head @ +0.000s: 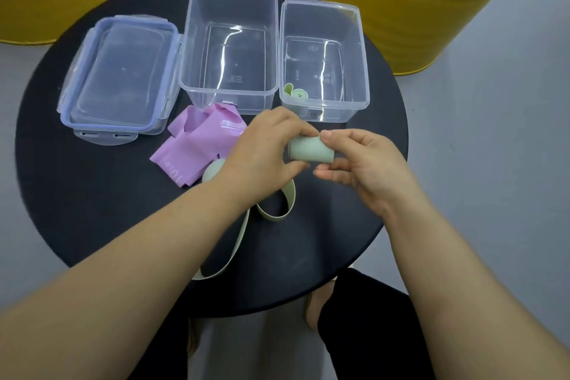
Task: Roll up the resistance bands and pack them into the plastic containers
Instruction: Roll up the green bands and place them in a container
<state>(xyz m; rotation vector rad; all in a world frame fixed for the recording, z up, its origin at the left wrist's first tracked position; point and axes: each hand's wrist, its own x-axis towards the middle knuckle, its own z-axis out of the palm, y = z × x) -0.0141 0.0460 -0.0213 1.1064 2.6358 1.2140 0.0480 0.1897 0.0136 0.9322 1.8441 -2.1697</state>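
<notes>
The left hand (265, 151) and right hand (361, 166) pinch a green roll (310, 149) between curled fingertips; its loose tail (276, 213) loops on the table (92, 210) below the fingers. A pink band (200, 145) lies crumpled just left of them; beyond, the small tub (365, 77) holds a second roll (297, 94), the big tub (186, 55) beside it.

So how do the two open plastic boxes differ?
The middle container is larger and holds nothing; the right container is smaller and has a rolled green band in its near left corner. Both are clear, lidless and upright on the black table.
</notes>
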